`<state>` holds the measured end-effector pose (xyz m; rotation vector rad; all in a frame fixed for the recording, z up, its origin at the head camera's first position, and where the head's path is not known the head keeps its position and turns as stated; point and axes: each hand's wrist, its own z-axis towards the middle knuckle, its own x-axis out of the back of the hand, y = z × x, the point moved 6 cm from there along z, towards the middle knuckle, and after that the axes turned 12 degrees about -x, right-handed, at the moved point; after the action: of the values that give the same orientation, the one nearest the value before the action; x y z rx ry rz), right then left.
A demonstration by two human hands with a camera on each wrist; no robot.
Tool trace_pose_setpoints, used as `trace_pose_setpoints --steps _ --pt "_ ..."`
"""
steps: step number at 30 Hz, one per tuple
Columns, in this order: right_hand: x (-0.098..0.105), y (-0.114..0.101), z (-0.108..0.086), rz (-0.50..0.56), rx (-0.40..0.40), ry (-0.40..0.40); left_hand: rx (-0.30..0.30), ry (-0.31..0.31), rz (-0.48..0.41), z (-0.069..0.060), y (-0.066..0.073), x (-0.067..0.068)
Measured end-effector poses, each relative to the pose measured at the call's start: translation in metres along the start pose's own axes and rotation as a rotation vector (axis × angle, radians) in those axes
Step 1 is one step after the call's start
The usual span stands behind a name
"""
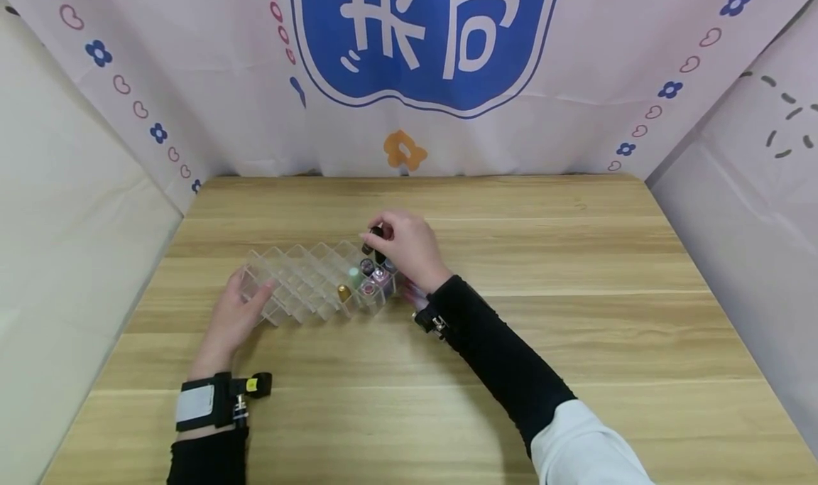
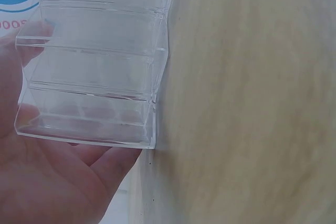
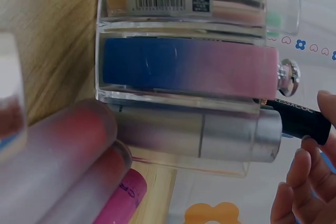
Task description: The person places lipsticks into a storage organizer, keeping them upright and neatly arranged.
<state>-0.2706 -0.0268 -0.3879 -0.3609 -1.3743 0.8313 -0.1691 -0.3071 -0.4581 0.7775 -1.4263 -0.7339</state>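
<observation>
A clear lipstick organizer (image 1: 297, 286) with slanted compartments lies on the table. My left hand (image 1: 233, 316) grips its left end, thumb on one side and fingers on the other; in the left wrist view those compartments (image 2: 94, 72) hold nothing. Over the organizer's far right corner, my right hand (image 1: 412, 247) pinches a black lipstick tube (image 3: 302, 119) with lettering. Its lower end is hidden behind a silver-capped tube (image 3: 231, 135). Beside that stands a blue-to-pink tube (image 3: 189, 66). A gold-topped tube (image 1: 344, 293) and a mint-capped one (image 1: 354, 277) sit in nearby compartments.
Frosted tubes with red inside (image 3: 73, 135) and a magenta tube (image 3: 123, 195) lie right of the organizer, partly under my right wrist. A wooden table (image 1: 511, 371) extends around it. White printed cloth (image 1: 575, 130) hangs at the back edge, with pale cloth at both sides.
</observation>
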Motion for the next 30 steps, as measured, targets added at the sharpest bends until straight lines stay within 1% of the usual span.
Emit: trace_pose_setpoints --steps 8,14,19,30 --pt "-0.005 -0.002 0.000 -0.035 -0.015 -0.037 0.006 0.000 0.011 0.000 0.000 0.000" --pt "-0.011 -0.005 0.001 -0.081 -0.029 -0.092 0.009 0.000 0.004 -0.001 0.000 0.001" --pt "-0.016 -0.006 0.001 -0.115 -0.024 -0.131 0.011 -0.005 0.006 -0.001 0.001 0.000" --pt "-0.023 0.001 0.001 -0.114 -0.066 -0.188 0.022 -0.010 0.022 -0.001 0.001 0.000"
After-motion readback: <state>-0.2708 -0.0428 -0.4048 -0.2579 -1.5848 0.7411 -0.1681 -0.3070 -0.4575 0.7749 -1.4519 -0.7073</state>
